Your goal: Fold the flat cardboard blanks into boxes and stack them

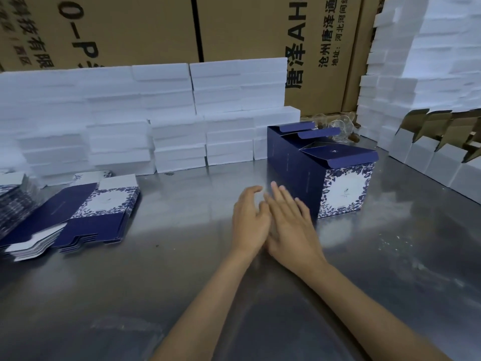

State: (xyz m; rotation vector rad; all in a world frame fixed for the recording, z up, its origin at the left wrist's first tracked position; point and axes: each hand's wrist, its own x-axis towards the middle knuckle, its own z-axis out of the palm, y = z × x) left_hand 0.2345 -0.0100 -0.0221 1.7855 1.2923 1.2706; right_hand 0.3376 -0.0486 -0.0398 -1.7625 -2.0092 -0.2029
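Two bare forearms reaching up from the bottom edge over a shiny metal table. Left hand and right hand side by side above the table's middle, fingers straight and loosely spread, holding nothing; inner edges of both hands touching or overlapping. Fingertips of the right hand just beside the near left corner of the folded boxes, contact impossible to tell.

Folded boxes standing in a row, one behind another, dark navy with a blue-and-white floral front panel, top flaps raised and not tucked in. At least three visible, the nearest one largest in view.

Well to the left of the folded boxes, near the table's left edge, a pile of flat blanks in the same navy and floral print, fanned out unevenly, with more printed blanks beyond them at the frame edge.

Behind and to the left of the folded boxes, stacked white foam blocks forming a low wall. To the right of the folded boxes, a taller stack of white foam, and in front of it a row of open white cartons with brown inner flaps standing up. Behind everything, large brown shipping cartons printed with black Chinese characters. Between the folded boxes and the white cartons, some clear glassy items, too blurred to identify.
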